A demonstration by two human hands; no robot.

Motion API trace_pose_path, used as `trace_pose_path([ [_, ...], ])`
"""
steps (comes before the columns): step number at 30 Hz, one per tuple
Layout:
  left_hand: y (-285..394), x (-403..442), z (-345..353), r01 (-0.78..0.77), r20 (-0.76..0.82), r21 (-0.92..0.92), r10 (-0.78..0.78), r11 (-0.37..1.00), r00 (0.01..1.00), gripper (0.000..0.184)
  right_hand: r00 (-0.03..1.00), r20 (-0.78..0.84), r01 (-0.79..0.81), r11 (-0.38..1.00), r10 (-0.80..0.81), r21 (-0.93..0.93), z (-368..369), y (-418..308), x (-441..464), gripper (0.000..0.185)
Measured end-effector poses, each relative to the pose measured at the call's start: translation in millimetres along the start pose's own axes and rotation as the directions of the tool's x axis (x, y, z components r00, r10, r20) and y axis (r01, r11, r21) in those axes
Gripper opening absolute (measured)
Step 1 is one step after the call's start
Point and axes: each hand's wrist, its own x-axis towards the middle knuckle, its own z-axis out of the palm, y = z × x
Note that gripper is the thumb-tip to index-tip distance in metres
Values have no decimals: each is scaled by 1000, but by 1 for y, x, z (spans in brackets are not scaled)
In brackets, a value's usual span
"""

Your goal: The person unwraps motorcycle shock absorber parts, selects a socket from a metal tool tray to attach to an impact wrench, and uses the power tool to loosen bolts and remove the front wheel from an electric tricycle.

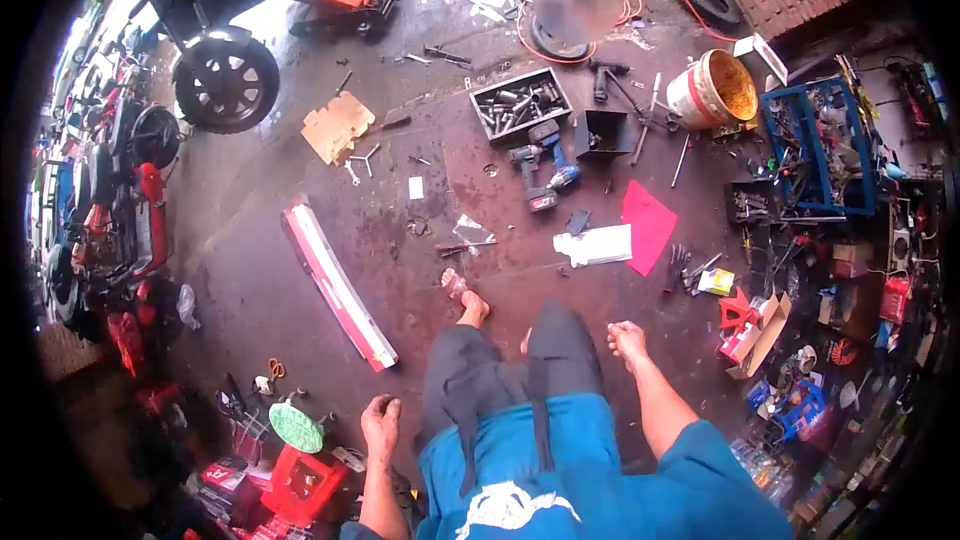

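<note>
My left hand (380,424) hangs at my left side, its fingers loosely curled, with nothing visible in it. Level with my right knee is my right hand (628,341), closed into a loose fist, also with nothing visible in it. Neither hand touches anything. Nearest to my left hand lies a long red-and-white box (340,285) on the floor. Ahead of my right hand are a white sheet (597,246) and a pink-red sheet (647,228), with a small dark flat object (578,222) at the white sheet's edge.
Ahead stand a tray of sockets (520,105), cordless power tools (544,165) and a black box (603,133). A bucket (712,90) and blue rack (820,145) are at right. A motorcycle wheel (227,83) is upper left; a red stool (303,485) is lower left.
</note>
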Motion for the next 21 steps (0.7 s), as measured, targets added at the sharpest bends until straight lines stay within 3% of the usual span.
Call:
trace_pose_path([
  [2, 25, 38, 8, 73, 23, -75, -71, 995, 997, 27, 999, -35, -17, 997, 15, -76, 27, -14, 23, 18],
  [4, 46, 76, 31, 55, 47, -44, -53, 998, 997, 26, 983, -66, 144, 939, -172, -312, 57, -37, 64, 27],
  [6, 52, 114, 68, 9, 74, 42, -12, 999, 997, 26, 937, -26, 280, 794, -348, -539, 96, -60, 114, 35],
  [7, 88, 127, 89, 123, 115, -17, -120, 992, 986, 25, 948, 3, 266, 787, -318, -557, 118, -80, 132, 39],
  [8, 77, 154, 112, 39, 140, 8, -40, 999, 989, 24, 953, 32, 265, 774, -302, -575, 143, -107, 162, 43],
  [12, 72, 241, 198, -6, 199, 48, -3, 999, 980, 24, 881, 80, 346, 521, -466, -780, 227, -145, 320, 52],
  [16, 60, 303, 258, -94, 256, 72, 73, 993, 964, 22, 894, -37, 212, 494, -447, -843, 286, -173, 442, 68],
  [17, 74, 313, 267, -39, 277, 128, 2, 991, 961, 23, 905, -65, 174, 505, -421, -845, 297, -178, 464, 70],
  [18, 66, 320, 276, -100, 278, 108, 67, 989, 958, 24, 909, -88, 142, 502, -407, -853, 307, -179, 483, 71],
  [21, 62, 337, 290, -51, 326, 118, 10, 992, 945, 26, 899, -185, 61, 530, -398, -846, 326, -183, 519, 72],
])
